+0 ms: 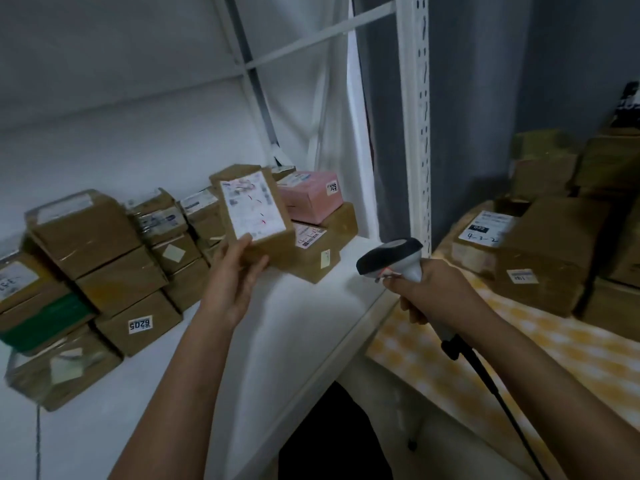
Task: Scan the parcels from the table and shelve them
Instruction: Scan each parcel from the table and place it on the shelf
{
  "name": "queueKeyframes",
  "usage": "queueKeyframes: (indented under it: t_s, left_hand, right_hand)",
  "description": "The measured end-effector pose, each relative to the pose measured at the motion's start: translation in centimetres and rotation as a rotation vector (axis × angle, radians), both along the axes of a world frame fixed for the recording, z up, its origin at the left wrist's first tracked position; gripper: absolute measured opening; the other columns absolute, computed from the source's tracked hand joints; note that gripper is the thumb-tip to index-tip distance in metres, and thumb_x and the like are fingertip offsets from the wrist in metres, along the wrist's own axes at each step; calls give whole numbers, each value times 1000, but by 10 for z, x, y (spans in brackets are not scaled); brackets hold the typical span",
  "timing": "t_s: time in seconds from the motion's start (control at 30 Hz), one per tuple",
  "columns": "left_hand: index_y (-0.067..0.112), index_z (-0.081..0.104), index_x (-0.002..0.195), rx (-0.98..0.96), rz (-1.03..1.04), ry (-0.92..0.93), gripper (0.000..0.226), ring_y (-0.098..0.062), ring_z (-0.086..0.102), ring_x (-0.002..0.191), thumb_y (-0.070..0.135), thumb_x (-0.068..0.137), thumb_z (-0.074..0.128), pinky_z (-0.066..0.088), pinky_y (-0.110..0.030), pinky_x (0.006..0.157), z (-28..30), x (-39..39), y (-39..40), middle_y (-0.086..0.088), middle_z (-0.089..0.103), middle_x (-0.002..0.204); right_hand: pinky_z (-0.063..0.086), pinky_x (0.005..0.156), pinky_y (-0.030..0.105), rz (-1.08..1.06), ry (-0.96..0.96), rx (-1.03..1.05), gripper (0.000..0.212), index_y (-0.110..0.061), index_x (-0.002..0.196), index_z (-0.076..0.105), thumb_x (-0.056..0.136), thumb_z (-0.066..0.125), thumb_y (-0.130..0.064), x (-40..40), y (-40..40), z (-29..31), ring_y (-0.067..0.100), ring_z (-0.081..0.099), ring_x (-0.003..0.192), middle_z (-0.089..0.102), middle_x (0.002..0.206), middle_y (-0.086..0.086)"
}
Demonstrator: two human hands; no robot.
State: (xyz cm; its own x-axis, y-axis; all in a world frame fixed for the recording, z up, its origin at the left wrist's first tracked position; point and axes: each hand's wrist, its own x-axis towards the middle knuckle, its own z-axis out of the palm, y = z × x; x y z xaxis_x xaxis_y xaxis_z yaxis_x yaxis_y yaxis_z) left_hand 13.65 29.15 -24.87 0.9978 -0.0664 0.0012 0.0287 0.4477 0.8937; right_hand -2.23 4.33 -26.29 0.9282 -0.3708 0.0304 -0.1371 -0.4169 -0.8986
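We have a small cardboard parcel (pixel 254 209) gripped in our left hand (pixel 232 271), thumb on its near face and fingers curled behind its lower edge, so it stands tilted with the white shipping label (pixel 252 205) turned toward us. Our right hand (pixel 429 292) is wrapped around the handle of a corded barcode scanner (pixel 391 259), whose dark head points leftward, toward the parcel, from just beside it. The parcel hangs in the air above the white shelf (pixel 304 327), in front of the stacked brown boxes (pixel 104 271) and the pink box (pixel 310 195) beyond our left hand.

To scan well, we judge that we should square the label to the scanner's window, since it now faces us more than the scanner. We should keep our thumb off the printed codes and hold the parcel steady. The label print is too blurred to say where the barcode sits.

To the right of our scanner hand, more parcels (pixel 540 251) wait on the bench (pixel 485 358) with the yellow checked cover.
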Motion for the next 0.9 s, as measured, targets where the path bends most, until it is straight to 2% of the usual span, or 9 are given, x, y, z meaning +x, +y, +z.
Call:
queueKeyframes:
  t_s: [0.13,0.23,0.37,0.47,0.57,0.7,0.77,0.8,0.9]
  left_hand:
    - [21,54,138,-75,127,52,53,-25,64,116,27,90,76,63,-30,76,43,52,6,-6,63,130]
    - [19,54,137,-89,223,66,52,-21,62,117,34,91,74,63,-27,74,70,85,9,-5,61,132]
    - [20,45,146,67,324,93,55,-16,62,105,41,98,63,58,-20,59,79,120,16,-2,57,134]
    - [18,47,143,184,287,171,47,-28,61,115,42,103,53,58,-25,49,72,137,28,-7,55,135]
    - [19,48,140,152,326,182,40,-25,62,109,36,104,53,61,-28,56,65,137,31,-6,57,128]
    - [17,54,122,255,374,78,23,-8,60,76,21,109,35,54,-16,58,55,125,16,0,62,96]
    - [15,58,122,400,334,25,27,-12,60,80,14,106,36,54,-20,63,52,121,7,-3,65,102]
    - [15,56,130,444,322,8,31,-16,61,88,13,105,38,54,-25,71,52,119,3,-4,65,112]
    - [19,30,156,548,303,-47,50,-19,54,104,14,107,40,50,-32,86,62,110,-2,0,48,123]
  right_hand:
    - [47,48,22,-9,23,-7,26,-13,76,62,92,68,-32,-4,-2,-3,10,58,42,65,58,1]
    - [48,48,25,-32,6,38,23,-13,76,63,91,69,-28,-6,-4,-6,13,58,42,66,58,3]
    - [48,50,26,-32,12,45,22,-14,76,63,92,68,-29,-6,-4,-8,14,58,43,66,57,2]
    - [48,51,24,-17,41,22,26,-14,74,63,93,68,-32,-5,-4,-10,11,58,42,64,50,-2]
    - [45,46,19,-3,65,15,28,-13,72,62,94,66,-31,-4,-3,-13,10,57,40,62,46,-4]
    - [49,48,21,8,75,15,27,-13,74,63,94,67,-31,-1,0,-15,11,58,42,64,49,-2]
    - [52,50,24,20,83,12,27,-12,77,64,94,67,-32,1,1,-14,12,59,43,65,52,-1]
    - [52,51,25,24,87,7,27,-11,77,64,94,67,-32,1,1,-14,12,59,43,65,52,-1]
    - [50,49,22,21,85,-3,30,-11,72,62,94,66,-31,-1,0,-16,10,57,40,62,47,-3]
